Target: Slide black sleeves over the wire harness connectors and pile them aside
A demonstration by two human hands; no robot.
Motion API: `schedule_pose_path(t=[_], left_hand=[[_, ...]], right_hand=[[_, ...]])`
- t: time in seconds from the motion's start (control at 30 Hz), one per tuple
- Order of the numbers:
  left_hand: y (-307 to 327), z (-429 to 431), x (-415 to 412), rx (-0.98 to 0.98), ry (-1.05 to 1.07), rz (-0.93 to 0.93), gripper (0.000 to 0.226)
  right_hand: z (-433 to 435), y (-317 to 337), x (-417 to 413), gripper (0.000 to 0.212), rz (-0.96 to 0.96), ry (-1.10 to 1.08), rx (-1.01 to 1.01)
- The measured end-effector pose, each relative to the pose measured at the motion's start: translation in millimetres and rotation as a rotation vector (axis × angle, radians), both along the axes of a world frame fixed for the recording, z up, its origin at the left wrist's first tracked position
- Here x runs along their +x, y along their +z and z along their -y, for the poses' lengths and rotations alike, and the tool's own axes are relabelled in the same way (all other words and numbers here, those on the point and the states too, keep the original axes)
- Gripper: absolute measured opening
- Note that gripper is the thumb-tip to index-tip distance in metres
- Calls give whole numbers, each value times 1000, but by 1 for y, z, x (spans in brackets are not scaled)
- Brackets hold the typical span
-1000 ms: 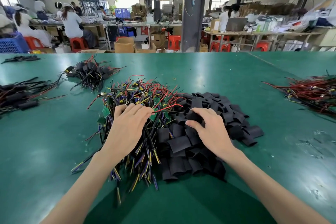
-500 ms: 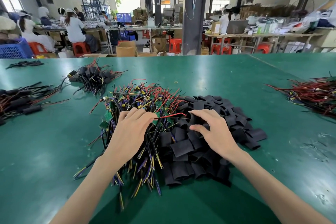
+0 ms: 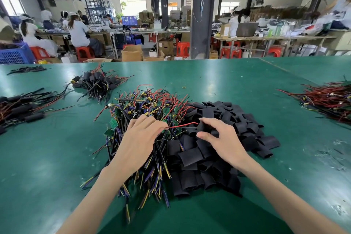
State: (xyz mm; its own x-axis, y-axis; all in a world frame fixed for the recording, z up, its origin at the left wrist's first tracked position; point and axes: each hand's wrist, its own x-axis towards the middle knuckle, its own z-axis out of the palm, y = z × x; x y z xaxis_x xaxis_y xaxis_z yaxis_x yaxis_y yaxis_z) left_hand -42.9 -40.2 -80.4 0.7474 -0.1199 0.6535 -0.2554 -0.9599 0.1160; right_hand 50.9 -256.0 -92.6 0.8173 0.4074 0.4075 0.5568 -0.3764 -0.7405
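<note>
Picking the next harness and sleeve from two heaps on the table.
Head view: left hand lies on the harnesses, fingers curled, pinching a red wire that runs toward the right hand. That hand hovers curled over the sleeves, which touch the harnesses; whether it grasps one, cannot tell. Done so far: a sleeved pile at far left and a second pile at the left edge. Judged unfinished: both feed heaps look large, and nothing in hand is sleeved yet.
</note>
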Motion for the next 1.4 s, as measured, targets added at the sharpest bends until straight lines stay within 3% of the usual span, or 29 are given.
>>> schedule_pose_path(t=[0.07, 0.13, 0.23, 0.3, 0.4, 0.53, 0.63, 0.73, 0.83, 1.03, 1.23, 1.4], left_hand=[[-1, -1, 1, 32, 7, 0, 22], [-3, 0, 1, 67, 14, -31, 13], [-3, 6, 1, 46, -23, -95, 19], [-4, 15, -1, -92, -92, -130, 32], [-8, 29, -4, -297, -196, -159, 53], [-9, 35, -9, -446, -284, -162, 56], [-5, 30, -10, -344, -182, -93, 53], [-1, 23, -7, -139, 6, 25, 41], [2, 19, -5, -123, 45, -1, 30], [0, 17, -3, -297, -77, -100, 10], [8, 19, -7, -569, -187, -289, 16], [10, 19, -8, -638, -195, -382, 21]], right_hand=[[1, 1, -1, 39, 55, 11, -30], [2, 4, -4, 36, 242, 2, -150], [-1, 7, -12, 35, 633, -44, -355], [-6, 7, -20, 36, 733, -6, -445], [-15, 2, -33, 35, 706, 122, -490], [-16, -1, -37, 35, 678, 153, -570], [-14, 2, -29, 37, 424, 140, -448], [-9, 2, -20, 36, 426, 58, -342], [-4, 6, -15, 36, 349, 60, -267], [-6, 6, -18, 32, 455, 112, -324], [-5, 8, -20, 36, 628, 44, -484], [-4, 10, -20, 36, 557, 109, -467]])
